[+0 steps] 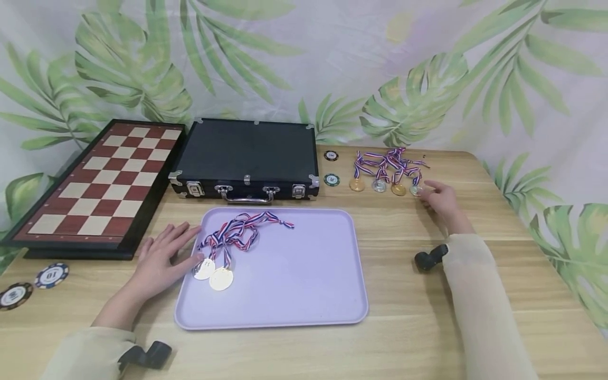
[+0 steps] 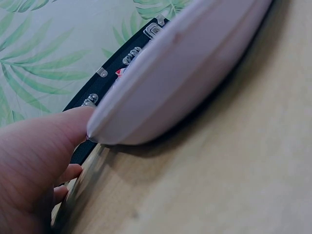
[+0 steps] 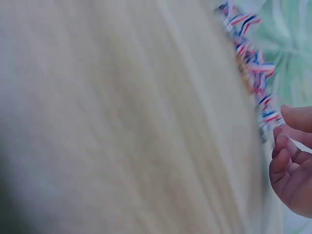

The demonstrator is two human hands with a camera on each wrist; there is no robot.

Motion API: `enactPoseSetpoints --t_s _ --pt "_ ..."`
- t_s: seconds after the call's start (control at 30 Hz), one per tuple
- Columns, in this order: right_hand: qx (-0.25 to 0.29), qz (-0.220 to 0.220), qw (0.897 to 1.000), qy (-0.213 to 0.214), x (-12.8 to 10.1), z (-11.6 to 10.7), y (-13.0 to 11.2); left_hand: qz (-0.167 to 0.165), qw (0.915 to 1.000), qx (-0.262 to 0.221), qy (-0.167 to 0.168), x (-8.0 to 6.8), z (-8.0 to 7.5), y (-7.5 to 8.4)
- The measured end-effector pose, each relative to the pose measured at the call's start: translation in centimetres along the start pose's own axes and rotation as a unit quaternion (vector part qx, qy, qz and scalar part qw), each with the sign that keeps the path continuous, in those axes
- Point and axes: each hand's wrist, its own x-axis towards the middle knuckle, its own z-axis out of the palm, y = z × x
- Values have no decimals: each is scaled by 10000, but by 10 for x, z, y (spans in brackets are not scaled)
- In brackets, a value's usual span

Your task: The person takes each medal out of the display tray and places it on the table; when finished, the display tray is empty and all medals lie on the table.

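Note:
A lilac tray (image 1: 294, 264) holds two shiny round medals (image 1: 221, 279) with red, white and blue ribbons (image 1: 237, 232) bunched above them. My left hand (image 1: 161, 258) rests at the tray's left side, its fingers relaxed and the thumb over the rim. In the left wrist view, that thumb (image 2: 73, 124) meets the edge of the tray (image 2: 161, 92). Farther right, several medals lie in a row with tangled ribbons (image 1: 391, 161). My right hand (image 1: 442, 201) reaches the rightmost, silver-looking medal (image 1: 416, 190), fingertips right at its edge. Thumb and fingers stand apart in the right wrist view.
A black case (image 1: 254, 150) with metal latches stands behind the tray. Left of it lies a checkered game board (image 1: 109, 177). Poker chips (image 1: 52, 275) lie at the front left, and two more chips (image 1: 331, 180) lie right of the case. A leaf-patterned cloth (image 1: 342, 63) hangs behind the table.

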Motion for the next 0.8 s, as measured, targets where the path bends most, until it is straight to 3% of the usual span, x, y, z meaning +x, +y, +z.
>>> enactPoseSetpoints --t_s 0.17,0.27,0.37,0.53,0.67,0.8 --pt "1077 -518 9928 24 -26 11 -36 -2 10000 -24 4 -1 0 0" --pt "1945 -1001 9755 -229 -45 25 -64 -6 10000 -35 -6 0 0 0" --pt "2418 -1608 9549 -612 -65 47 -92 13 10000 -30 -19 2 0 1" --pt "2290 -2243 9352 -1506 -105 103 -127 40 10000 -33 -10 4 -1 2" --pt "1825 -1928 9354 -2334 -141 156 -141 -17 10000 -63 -37 1 -1 2" --pt "1403 -1559 9371 -2791 -172 206 -149 -71 9999 -75 -49 -2 -2 2"
